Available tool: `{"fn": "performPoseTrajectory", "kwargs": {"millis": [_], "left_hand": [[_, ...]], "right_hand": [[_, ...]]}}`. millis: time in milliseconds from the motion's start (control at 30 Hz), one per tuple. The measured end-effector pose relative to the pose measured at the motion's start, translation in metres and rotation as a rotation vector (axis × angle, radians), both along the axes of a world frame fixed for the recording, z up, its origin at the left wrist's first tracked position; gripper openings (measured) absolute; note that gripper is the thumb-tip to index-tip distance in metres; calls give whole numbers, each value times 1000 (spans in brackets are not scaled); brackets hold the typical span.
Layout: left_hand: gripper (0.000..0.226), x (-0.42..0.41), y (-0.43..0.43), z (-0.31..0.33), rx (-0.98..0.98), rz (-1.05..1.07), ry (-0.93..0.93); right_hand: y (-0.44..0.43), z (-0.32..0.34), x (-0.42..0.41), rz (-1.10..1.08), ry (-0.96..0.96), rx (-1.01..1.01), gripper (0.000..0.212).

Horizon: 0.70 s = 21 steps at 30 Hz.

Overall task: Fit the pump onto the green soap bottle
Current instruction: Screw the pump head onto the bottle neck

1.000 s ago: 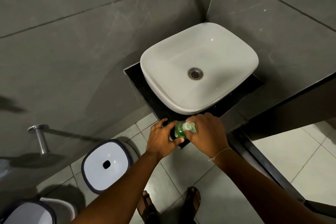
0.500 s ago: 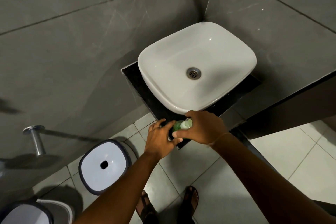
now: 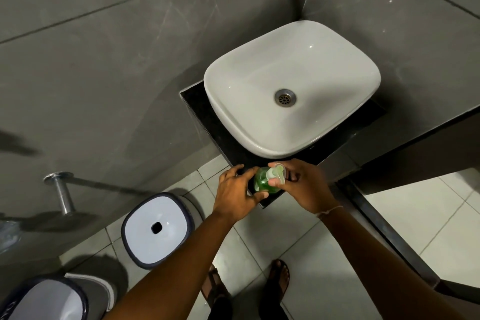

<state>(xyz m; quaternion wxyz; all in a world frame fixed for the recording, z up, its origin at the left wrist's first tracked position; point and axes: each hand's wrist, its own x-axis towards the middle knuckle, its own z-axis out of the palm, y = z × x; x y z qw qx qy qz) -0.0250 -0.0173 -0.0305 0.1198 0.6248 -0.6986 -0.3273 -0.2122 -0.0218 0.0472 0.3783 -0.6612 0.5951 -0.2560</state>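
Note:
A small green soap bottle (image 3: 262,183) stands on the front corner of the black counter (image 3: 197,109), just below the white basin (image 3: 291,88). My left hand (image 3: 235,195) wraps its thumb and fingers around the bottle's left side. A pale pump head (image 3: 276,173) sits on top of the bottle. My right hand (image 3: 304,186) pinches that pump from the right, thumb and fingers on its collar. The joint between pump and bottle neck is hidden by my fingers.
Grey tiled walls close in behind and to the right of the basin. A white bin with a dark rim (image 3: 157,228) stands on the floor at lower left, a second one (image 3: 44,299) at the corner. A metal wall fitting (image 3: 61,192) juts out left. My sandalled feet (image 3: 246,283) stand below.
My right hand has turned on the pump, so the wrist now lies lower and the pump head shows more. The left hand stays on the bottle. The camera has shifted slightly.

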Motion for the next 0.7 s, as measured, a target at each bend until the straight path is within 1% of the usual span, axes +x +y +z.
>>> {"fn": "performPoseTrajectory", "kwargs": {"millis": [67, 133, 200, 267, 367, 467, 533, 600, 700], "left_hand": [[74, 0, 0, -1, 2, 0, 3], [74, 0, 0, -1, 3, 0, 6], [73, 0, 0, -1, 5, 14, 12], [73, 0, 1, 0, 9, 36, 23], [73, -1, 1, 2, 6, 33, 16], [72, -2, 1, 3, -5, 37, 17], [72, -2, 1, 3, -16, 40, 10], [72, -3, 2, 2, -27, 36, 10], [71, -3, 2, 1, -41, 29, 12]], "right_hand": [[1, -1, 3, -19, 49, -62, 35], [0, 0, 4, -4, 191, -173, 33], [-1, 4, 6, 31, 281, -245, 34], [-3, 10, 8, 88, 301, -268, 31], [-6, 18, 10, 161, 308, -243, 24], [-9, 20, 5, 160, 270, -186, 28], [-6, 17, 6, 132, 260, -194, 30], [-2, 10, 8, 60, 264, -215, 30], [5, -5, 13, -100, 279, -209, 21]]}}
